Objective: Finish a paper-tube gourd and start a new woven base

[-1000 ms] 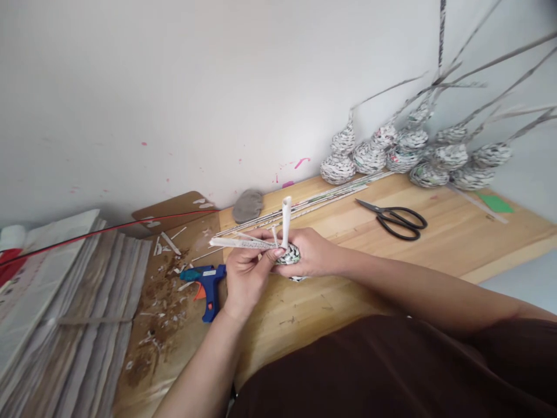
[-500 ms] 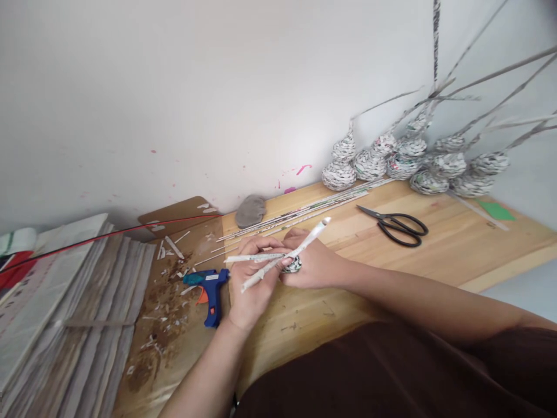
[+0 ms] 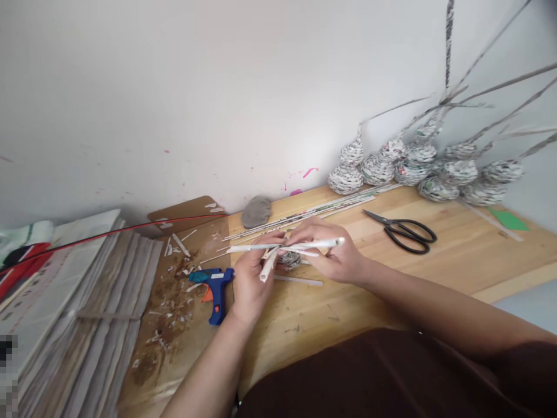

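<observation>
Between my hands is a small round piece woven from rolled newspaper [image 3: 289, 261], with several white paper tubes [image 3: 268, 268] sticking out of it in different directions. My left hand [image 3: 252, 284] is closed on its left side, fingers behind the tubes. From the right, my right hand [image 3: 342, 255] curls over the piece, closed on a paper tube [image 3: 328, 244] that points rightward. Its fingertips are partly hidden behind the tubes. Just left of my left hand lies a blue glue gun [image 3: 219, 295] with an orange trigger.
Black scissors [image 3: 409, 234] lie on the wooden board [image 3: 391, 278]. Long paper sticks [image 3: 300, 216] and a grey lump [image 3: 256, 212] are along the back. Several gourd-shaped woven paper pieces [image 3: 346, 168] stand at the back right. Left are paper scraps [image 3: 180, 245] and stacked newspapers [image 3: 100, 313].
My right hand has shifted right and opened up from its tight grip beside the left. The tubes have turned, one now pointing toward me. The view has shifted slightly.
</observation>
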